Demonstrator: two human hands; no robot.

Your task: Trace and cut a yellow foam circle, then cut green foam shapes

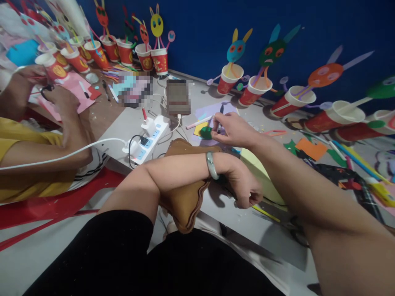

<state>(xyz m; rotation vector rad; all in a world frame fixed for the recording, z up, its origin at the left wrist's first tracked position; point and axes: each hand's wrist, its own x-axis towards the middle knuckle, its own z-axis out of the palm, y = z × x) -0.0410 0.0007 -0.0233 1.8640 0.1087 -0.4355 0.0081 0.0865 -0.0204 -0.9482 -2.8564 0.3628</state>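
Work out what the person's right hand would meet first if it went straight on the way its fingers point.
The right hand would probably meet the green oval, just off its fingertips; whether they already touch is unclear.

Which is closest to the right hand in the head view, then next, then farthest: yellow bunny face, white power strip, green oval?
From the right hand:
1. Green oval: just beside it, on the left.
2. White power strip: farther left.
3. Yellow bunny face: far back, left.
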